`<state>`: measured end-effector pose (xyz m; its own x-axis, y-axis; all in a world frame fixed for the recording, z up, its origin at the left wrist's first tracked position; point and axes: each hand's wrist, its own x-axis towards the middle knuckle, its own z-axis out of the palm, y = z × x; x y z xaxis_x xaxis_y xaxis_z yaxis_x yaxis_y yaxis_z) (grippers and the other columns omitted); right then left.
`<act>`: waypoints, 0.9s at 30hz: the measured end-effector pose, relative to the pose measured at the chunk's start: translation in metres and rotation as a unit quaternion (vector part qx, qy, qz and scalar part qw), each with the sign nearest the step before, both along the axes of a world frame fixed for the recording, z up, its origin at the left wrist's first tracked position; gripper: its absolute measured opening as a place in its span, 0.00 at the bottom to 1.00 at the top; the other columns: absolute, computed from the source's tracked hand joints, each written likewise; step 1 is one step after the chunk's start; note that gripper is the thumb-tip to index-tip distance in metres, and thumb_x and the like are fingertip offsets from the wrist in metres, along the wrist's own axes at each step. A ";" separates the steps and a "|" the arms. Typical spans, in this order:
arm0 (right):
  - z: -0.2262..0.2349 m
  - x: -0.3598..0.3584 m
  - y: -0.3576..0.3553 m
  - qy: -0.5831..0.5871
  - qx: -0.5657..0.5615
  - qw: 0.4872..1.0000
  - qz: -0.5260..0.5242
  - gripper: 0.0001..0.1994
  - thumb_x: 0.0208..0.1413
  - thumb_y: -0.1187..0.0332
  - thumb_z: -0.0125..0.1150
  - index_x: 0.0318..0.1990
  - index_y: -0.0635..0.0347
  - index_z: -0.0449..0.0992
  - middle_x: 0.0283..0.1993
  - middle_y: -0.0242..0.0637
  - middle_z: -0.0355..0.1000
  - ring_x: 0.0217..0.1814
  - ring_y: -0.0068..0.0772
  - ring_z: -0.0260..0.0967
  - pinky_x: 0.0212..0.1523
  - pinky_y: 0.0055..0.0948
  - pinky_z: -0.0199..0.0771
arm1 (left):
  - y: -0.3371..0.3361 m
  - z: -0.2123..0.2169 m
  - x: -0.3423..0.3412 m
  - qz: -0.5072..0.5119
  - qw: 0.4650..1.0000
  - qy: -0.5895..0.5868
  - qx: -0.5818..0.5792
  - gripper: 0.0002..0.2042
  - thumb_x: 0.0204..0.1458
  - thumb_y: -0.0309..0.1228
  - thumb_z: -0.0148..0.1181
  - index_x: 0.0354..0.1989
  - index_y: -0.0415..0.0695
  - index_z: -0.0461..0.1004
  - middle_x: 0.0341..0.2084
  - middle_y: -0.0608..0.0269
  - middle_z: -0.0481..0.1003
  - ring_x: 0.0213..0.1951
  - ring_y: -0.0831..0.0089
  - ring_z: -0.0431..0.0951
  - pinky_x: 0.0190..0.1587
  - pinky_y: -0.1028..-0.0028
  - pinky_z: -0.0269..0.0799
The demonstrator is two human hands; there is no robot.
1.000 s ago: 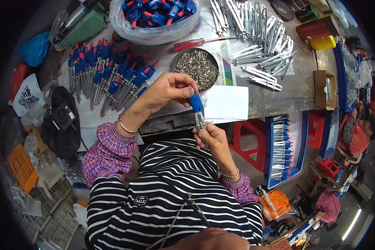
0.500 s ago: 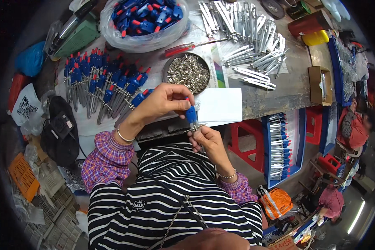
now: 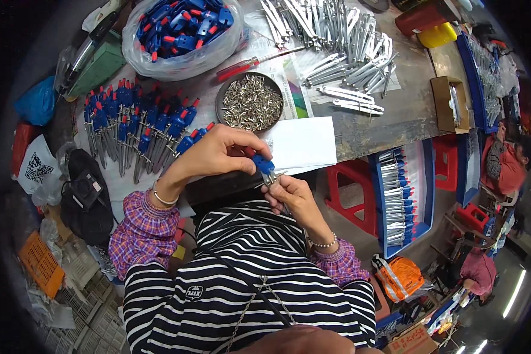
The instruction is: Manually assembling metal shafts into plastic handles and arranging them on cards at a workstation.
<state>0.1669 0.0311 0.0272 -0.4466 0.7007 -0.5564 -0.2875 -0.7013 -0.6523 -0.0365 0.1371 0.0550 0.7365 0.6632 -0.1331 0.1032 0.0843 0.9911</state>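
My left hand pinches a blue plastic handle piece between thumb and fingers, in front of the table edge. My right hand grips the silver metal part at the lower end of that piece, which slants down toward it. A thin metal pin sticks out sideways there; my fingers hide the rest. Beyond my left hand lie several finished-looking tools with blue red-tipped heads and silver shafts. Past the hands stands a round dark bowl full of small metal pins or rivets.
A clear plastic bag holds blue red-tipped parts. A red-handled screwdriver lies behind the bowl, white paper beside it. Silver metal arms are heaped far right. A blue tray of tools and a red stool are at right.
My left hand has shifted slightly down and left along the blue piece, which tilts more. My right hand keeps its grip on the metal part. The whole view has moved a little.
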 end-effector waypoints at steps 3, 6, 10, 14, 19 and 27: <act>0.003 0.002 0.001 0.002 0.005 1.000 0.001 0.09 0.59 0.70 0.49 0.36 0.69 0.71 0.23 0.28 0.64 0.20 0.14 0.56 0.22 0.14 0.60 | 0.002 0.004 0.005 -0.019 0.992 0.034 0.120 0.16 0.37 0.21 0.65 0.39 0.39 0.77 0.29 0.61 0.77 0.29 0.76 0.76 0.32 0.78 0.71; 0.001 0.005 0.001 0.001 0.004 1.000 0.010 0.09 0.59 0.70 0.49 0.36 0.69 0.71 0.22 0.27 0.63 0.20 0.13 0.55 0.21 0.13 0.59 | 0.000 0.003 0.008 -0.027 0.982 0.065 0.176 0.16 0.36 0.23 0.66 0.38 0.39 0.77 0.28 0.60 0.77 0.28 0.73 0.76 0.29 0.76 0.71; 0.002 0.008 0.003 0.022 -0.007 0.999 0.031 0.10 0.60 0.69 0.49 0.36 0.69 0.71 0.21 0.27 0.62 0.19 0.13 0.53 0.20 0.14 0.57 | -0.002 0.002 0.007 -0.040 0.978 0.078 0.189 0.15 0.35 0.25 0.67 0.36 0.40 0.77 0.26 0.59 0.77 0.26 0.71 0.76 0.28 0.75 0.70; 0.003 0.012 0.006 0.028 -0.013 0.999 0.045 0.10 0.60 0.68 0.49 0.35 0.69 0.70 0.21 0.26 0.61 0.19 0.12 0.52 0.19 0.13 0.55 | -0.002 0.003 0.008 -0.056 0.979 0.083 0.180 0.15 0.34 0.26 0.68 0.35 0.40 0.78 0.24 0.59 0.77 0.23 0.71 0.76 0.26 0.76 0.68; 0.000 0.014 0.004 0.040 -0.037 0.997 0.057 0.10 0.60 0.68 0.49 0.35 0.68 0.70 0.21 0.25 0.61 0.18 0.11 0.50 0.18 0.12 0.52 | -0.007 0.003 0.011 -0.063 0.982 0.098 0.149 0.15 0.34 0.23 0.66 0.35 0.40 0.77 0.24 0.59 0.77 0.22 0.71 0.76 0.26 0.76 0.69; -0.005 0.016 0.003 0.032 -0.031 0.996 0.077 0.10 0.60 0.67 0.49 0.35 0.68 0.70 0.20 0.24 0.60 0.18 0.10 0.50 0.18 0.11 0.50 | -0.015 -0.007 0.017 -0.062 0.987 0.084 0.119 0.14 0.36 0.24 0.66 0.35 0.40 0.77 0.23 0.57 0.77 0.21 0.73 0.75 0.25 0.77 0.68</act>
<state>0.1827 0.0339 0.0224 -0.5817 0.5866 -0.5635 -0.2124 -0.7783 -0.5909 -0.0199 0.1221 0.0477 0.7943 0.5971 -0.1124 0.2632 -0.1716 0.9494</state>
